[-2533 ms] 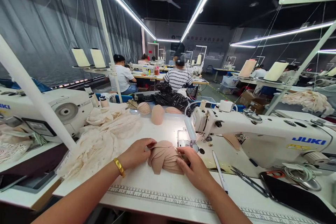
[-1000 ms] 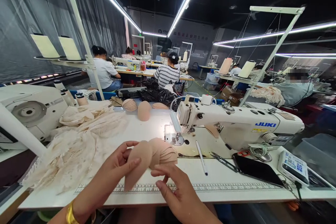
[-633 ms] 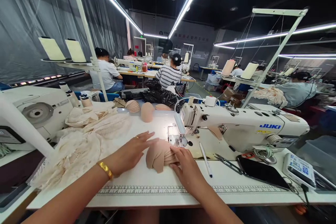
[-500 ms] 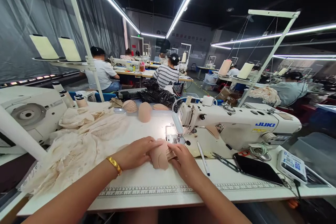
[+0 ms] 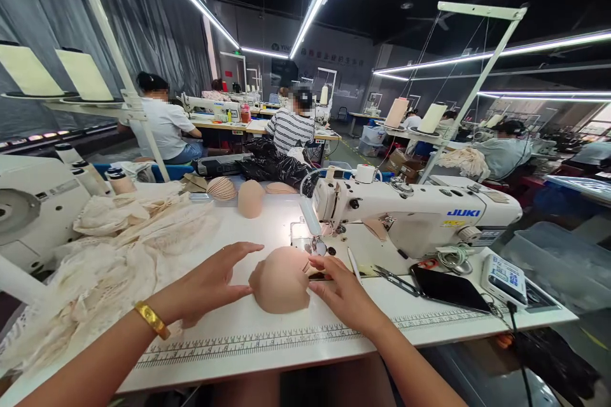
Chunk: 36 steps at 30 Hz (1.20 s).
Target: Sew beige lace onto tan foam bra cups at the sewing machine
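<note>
A beige moulded bra cup (image 5: 281, 283) rests dome up on the white table in front of the sewing machine (image 5: 420, 210). My left hand (image 5: 214, 280) is open just left of it, thumb and fingers spread apart, the thumb tip close to the cup's edge. On the other side my right hand (image 5: 346, 296) holds the cup's right edge between thumb and fingers, where a few dark lines show on the fabric. More cups lie behind: a striped cup (image 5: 222, 189), a plain cup (image 5: 251, 198) and a flatter piece (image 5: 280, 188).
Cream lace fabric (image 5: 138, 254) is heaped at the left. Right of my hands lie a white pen (image 5: 354, 265), thread snips (image 5: 396, 280) and a black phone (image 5: 449, 289). A printed ruler (image 5: 267, 342) runs along the front edge. Co-workers sit at machines farther back.
My left hand has let go of the fabric piece and moved left, its fingers opening. The cup now shows rounded and spread out between the hands. The whole view has shifted.
</note>
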Each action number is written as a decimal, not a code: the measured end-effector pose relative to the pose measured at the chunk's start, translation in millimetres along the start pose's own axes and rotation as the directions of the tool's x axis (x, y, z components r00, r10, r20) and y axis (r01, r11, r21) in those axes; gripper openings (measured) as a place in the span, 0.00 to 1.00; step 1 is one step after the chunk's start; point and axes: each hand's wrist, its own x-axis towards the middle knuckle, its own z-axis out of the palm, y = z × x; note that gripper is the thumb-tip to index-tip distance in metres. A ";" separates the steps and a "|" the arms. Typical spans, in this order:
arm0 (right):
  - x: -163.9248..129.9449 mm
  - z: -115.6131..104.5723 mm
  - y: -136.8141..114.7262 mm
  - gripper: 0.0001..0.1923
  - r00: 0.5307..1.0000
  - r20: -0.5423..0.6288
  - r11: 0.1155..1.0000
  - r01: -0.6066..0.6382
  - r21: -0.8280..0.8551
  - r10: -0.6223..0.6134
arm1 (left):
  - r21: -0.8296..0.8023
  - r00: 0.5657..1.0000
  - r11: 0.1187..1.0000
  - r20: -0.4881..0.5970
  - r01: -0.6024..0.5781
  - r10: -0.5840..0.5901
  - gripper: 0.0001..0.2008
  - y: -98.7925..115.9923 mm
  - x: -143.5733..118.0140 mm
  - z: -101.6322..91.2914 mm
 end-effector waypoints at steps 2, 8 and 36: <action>-5.8 2.3 -8.4 0.31 0.998 0.062 0.999 -0.033 0.013 0.032 | -0.011 0.998 1.000 0.066 0.007 -0.006 0.37 -3.7 1.9 1.8; 0.0 16.6 -14.3 0.29 0.995 0.047 0.996 -0.090 0.000 0.090 | -0.069 0.996 0.997 0.080 0.034 -0.028 0.38 -4.4 11.4 17.7; -8.9 6.5 -13.4 0.09 0.943 0.270 0.859 -0.297 0.417 0.194 | -0.571 0.966 0.781 0.192 0.254 -0.174 0.18 9.8 -53.7 -1.3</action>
